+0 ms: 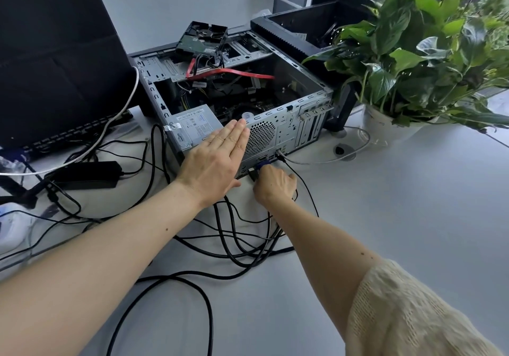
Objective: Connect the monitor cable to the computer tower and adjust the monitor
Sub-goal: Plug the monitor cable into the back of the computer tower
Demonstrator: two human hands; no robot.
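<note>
The computer tower (286, 124) lies on its side on the white desk (399, 218), its side panel off and its rear panel facing me. My left hand (217, 160) rests flat, fingers together, against the top edge of the rear panel by the power supply. My right hand (274, 183) grips the blue connector of the monitor cable (263, 166), held against a port low on the rear panel. The black cable runs back under my right wrist. The monitor (55, 52), dark, stands at the left.
A loose hard drive (202, 37) with a red data cable sits on the tower's frame. Several black cables (234, 234) tangle on the desk in front. A black power brick (85, 174) and keyboard (68, 135) lie left. A potted plant (429, 58) stands right; a second black case (300, 28) behind.
</note>
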